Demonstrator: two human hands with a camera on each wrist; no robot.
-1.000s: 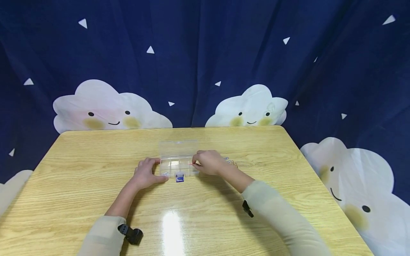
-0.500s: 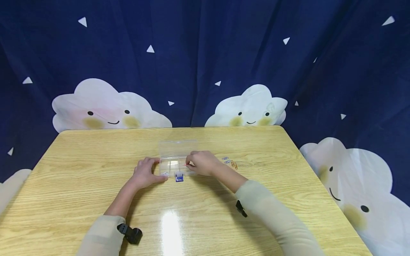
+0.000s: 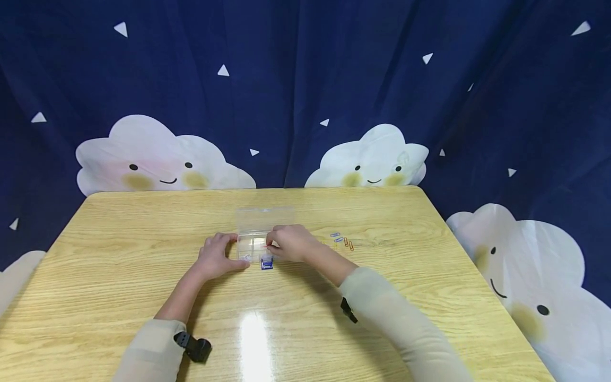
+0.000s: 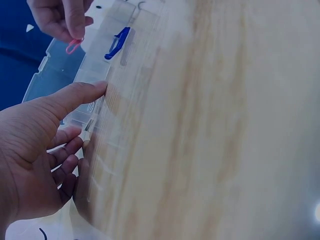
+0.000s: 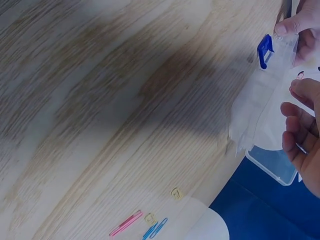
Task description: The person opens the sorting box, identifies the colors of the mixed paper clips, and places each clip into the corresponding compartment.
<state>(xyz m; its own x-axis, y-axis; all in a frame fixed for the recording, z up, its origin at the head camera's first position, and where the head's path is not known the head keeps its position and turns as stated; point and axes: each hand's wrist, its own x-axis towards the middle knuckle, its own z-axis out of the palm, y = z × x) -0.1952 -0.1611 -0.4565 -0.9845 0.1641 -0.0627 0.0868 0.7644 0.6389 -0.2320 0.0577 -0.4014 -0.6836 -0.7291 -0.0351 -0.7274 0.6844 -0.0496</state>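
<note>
A clear plastic compartment box [image 3: 245, 243] lies on the table with its clear lid [image 3: 265, 220] raised at the back. My left hand [image 3: 217, 258] holds the box's left end, thumb at the front edge and fingers round the side. My right hand [image 3: 292, 243] is over the box's right half, pinching a red paper clip [image 4: 73, 47] between thumb and fingertips. The clip points down toward the compartments. A blue latch [image 4: 117, 44] sticks out from the box's front. Small pale pieces [image 3: 246, 258] lie in the front left compartment; their kind is unclear.
Right of the box lie two blue paper clips [image 3: 337, 237] and two orange-red paper clips [image 3: 349, 244]. Small yellow clips [image 5: 176, 193] lie near them, partly behind my right wrist in the head view. A dark blue curtain [image 3: 296, 95] hangs behind the table [image 3: 372, 212].
My right hand has moved left over the box, carrying the red paper clip from its right end toward the middle. The loose clips have come into fuller view. My left hand stays put.
</note>
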